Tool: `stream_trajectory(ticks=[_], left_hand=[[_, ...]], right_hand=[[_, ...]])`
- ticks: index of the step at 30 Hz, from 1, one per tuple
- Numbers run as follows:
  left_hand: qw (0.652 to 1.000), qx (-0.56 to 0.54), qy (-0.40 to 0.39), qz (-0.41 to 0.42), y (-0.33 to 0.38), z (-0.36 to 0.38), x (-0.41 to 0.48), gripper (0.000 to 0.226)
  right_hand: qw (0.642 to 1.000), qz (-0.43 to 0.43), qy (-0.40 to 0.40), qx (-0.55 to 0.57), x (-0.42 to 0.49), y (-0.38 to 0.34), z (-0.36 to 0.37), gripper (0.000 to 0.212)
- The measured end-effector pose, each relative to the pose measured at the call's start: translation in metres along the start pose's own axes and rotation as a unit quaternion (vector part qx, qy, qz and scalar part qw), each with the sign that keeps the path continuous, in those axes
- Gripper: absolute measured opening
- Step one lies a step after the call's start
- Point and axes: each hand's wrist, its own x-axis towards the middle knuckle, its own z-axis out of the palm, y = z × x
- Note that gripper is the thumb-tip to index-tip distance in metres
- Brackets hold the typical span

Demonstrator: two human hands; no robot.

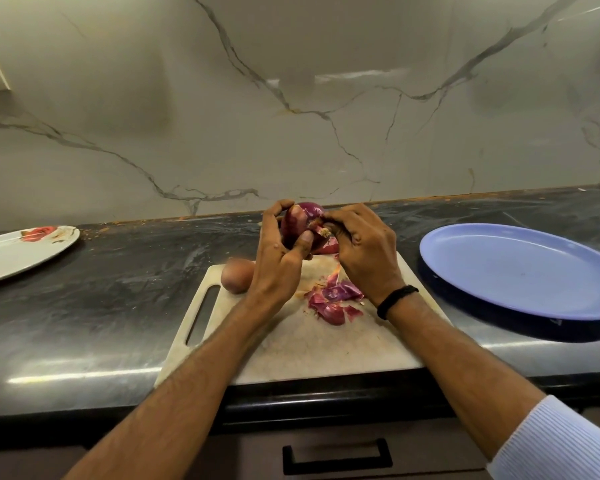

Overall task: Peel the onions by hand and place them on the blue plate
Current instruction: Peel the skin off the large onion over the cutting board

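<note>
Beyond the sleeve [561, 441], left hand [278, 265] fingers grip the onion [300, 218]; right hand [366, 252] pinches it.

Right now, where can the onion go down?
The blue plate is bare. The cutting board is free below the onion skins; so is the counter between floral plate and board. Crowded: the board's far half, where left hand and right hand hold the red onion beside an unpeeled onion.

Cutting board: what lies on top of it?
An unpeeled onion at its far left corner and a heap of purple peels. The left hand and right hand, gripping a red onion above it, cover part of the far edge.
</note>
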Motion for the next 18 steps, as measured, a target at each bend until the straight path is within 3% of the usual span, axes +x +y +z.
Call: stream_trajectory(ticks=[7,12,18], left_hand=[[1.000,-0.005,-0.008,-0.009,0.000,-0.001,-0.002,0.052],[1.000,-0.007,-0.014,-0.021,0.003,-0.002,-0.007,0.049],[0.998,-0.040,0.002,-0.043,0.005,0.000,-0.006,0.047]], right_hand=[[1.000,0.002,-0.004,-0.027,-0.002,-0.003,0.001,0.014],[0.996,-0.026,-0.031,-0.074,-0.002,-0.013,-0.002,0.033],[0.996,0.001,-0.056,-0.071,0.001,-0.018,0.001,0.038]])
